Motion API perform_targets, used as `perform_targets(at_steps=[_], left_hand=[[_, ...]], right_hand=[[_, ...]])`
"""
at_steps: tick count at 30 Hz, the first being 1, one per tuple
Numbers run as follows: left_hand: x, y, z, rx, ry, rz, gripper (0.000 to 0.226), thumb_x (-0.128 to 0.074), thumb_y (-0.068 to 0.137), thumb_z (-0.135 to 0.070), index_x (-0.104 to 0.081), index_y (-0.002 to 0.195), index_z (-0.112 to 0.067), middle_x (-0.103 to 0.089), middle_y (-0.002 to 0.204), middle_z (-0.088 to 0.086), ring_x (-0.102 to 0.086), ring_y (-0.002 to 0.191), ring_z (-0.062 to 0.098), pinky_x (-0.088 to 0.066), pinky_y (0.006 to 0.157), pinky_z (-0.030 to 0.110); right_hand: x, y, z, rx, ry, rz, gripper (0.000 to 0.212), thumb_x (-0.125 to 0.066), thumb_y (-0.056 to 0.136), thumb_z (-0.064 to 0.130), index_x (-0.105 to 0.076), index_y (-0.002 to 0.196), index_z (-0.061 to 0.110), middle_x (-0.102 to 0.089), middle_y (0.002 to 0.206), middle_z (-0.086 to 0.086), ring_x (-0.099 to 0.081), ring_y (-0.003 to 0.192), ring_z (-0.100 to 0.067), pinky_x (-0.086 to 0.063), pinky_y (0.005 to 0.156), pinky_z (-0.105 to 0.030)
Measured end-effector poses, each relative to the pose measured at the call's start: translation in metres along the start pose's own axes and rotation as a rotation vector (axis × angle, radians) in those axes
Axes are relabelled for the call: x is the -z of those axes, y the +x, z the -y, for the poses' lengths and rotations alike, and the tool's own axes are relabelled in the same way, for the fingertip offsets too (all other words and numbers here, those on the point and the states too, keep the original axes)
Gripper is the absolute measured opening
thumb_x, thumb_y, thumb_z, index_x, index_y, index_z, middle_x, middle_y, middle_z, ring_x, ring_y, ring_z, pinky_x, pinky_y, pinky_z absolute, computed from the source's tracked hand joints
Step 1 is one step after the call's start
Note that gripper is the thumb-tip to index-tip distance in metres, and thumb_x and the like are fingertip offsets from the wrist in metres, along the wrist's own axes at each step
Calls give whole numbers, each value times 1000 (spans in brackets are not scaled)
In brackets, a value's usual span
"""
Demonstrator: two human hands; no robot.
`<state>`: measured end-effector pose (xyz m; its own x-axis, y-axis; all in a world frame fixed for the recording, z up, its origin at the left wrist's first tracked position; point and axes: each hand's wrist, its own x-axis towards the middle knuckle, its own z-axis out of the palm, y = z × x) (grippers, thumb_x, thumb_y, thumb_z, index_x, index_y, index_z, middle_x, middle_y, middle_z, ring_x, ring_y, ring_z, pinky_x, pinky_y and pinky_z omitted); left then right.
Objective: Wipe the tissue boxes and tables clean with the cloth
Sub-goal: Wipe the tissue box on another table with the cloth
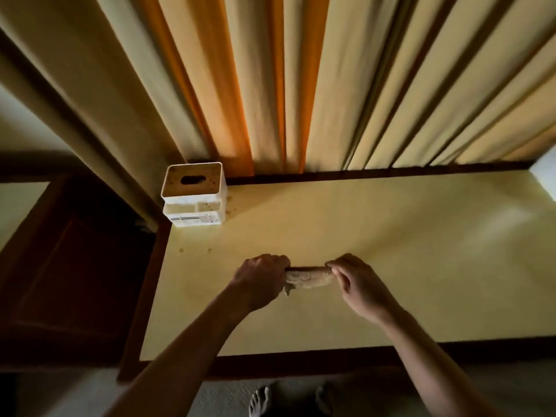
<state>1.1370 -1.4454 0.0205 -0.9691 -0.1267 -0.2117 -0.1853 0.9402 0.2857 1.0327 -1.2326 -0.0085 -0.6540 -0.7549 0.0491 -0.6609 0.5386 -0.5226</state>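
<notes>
A beige cloth (308,277), bunched into a short roll, is stretched between my two hands over the pale yellow table (391,266). My left hand (261,281) grips its left end and my right hand (358,282) pinches its right end. A white tissue box (194,194) with a wooden slotted lid stands at the table's far left corner, well apart from both hands. Small brown crumbs lie on the table near the box.
Long cream and orange curtains (301,85) hang right behind the table's far edge. A dark wooden cabinet (69,266) stands to the left of the table. The table has a dark wooden rim, and my bare feet show below its near edge.
</notes>
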Motion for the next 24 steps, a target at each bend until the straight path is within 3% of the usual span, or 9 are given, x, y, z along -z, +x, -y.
perform_targets(at_steps=[4, 7, 11, 14, 17, 20, 24], left_hand=[[10, 25, 3, -18, -7, -16, 23, -45, 101, -26, -59, 118, -19, -66, 118, 6, -61, 106, 29, -46, 82, 37], [18, 44, 1, -14, 6, -75, 23, -46, 100, -24, -59, 118, -18, -66, 116, 7, -61, 104, 29, -47, 81, 37], [11, 54, -8, -64, 41, -226, 27, -52, 100, -21, -57, 124, -12, -61, 120, 8, -56, 110, 28, -51, 83, 44], [-12, 44, -16, -196, 14, -354, 25, -71, 84, -4, -64, 109, -5, -64, 100, 13, -64, 86, 33, -56, 54, 43], [-53, 33, -17, -230, 49, -325, 36, -82, 65, 2, -66, 96, -7, -63, 91, 11, -65, 71, 30, -48, 37, 35], [-92, 17, -19, -273, 99, -225, 36, -84, 61, 1, -67, 91, -10, -65, 93, 10, -67, 74, 25, -49, 36, 32], [-117, -1, -23, -294, 86, -175, 33, -83, 62, -2, -67, 90, -11, -64, 89, 6, -64, 79, 21, -51, 38, 28]], right_hand=[[6, 17, -1, -55, -50, -31, 31, -53, 93, 1, -66, 119, 12, -64, 107, -2, -60, 99, -18, -54, 84, -36], [16, 31, -6, -72, -139, -66, 29, -54, 93, 6, -68, 117, 17, -65, 109, 2, -59, 104, -19, -55, 78, -42], [26, 40, -14, -70, -220, -186, 25, -57, 93, 7, -70, 112, 16, -67, 106, -1, -61, 101, -22, -58, 68, -39], [17, 26, -22, -50, -229, -251, 26, -65, 85, 0, -71, 107, 14, -67, 97, -3, -65, 90, -22, -57, 50, -34], [-5, -5, -33, -34, -258, -183, 36, -76, 69, -6, -73, 101, 12, -68, 90, -5, -69, 79, -21, -52, 42, -27], [-29, -35, -45, -39, -264, -44, 37, -85, 62, 0, -75, 94, 16, -69, 91, -3, -69, 70, -11, -50, 47, -17], [-46, -58, -52, -48, -258, 32, 40, -87, 59, 3, -74, 95, 14, -67, 91, -3, -68, 73, -12, -53, 53, -19]])
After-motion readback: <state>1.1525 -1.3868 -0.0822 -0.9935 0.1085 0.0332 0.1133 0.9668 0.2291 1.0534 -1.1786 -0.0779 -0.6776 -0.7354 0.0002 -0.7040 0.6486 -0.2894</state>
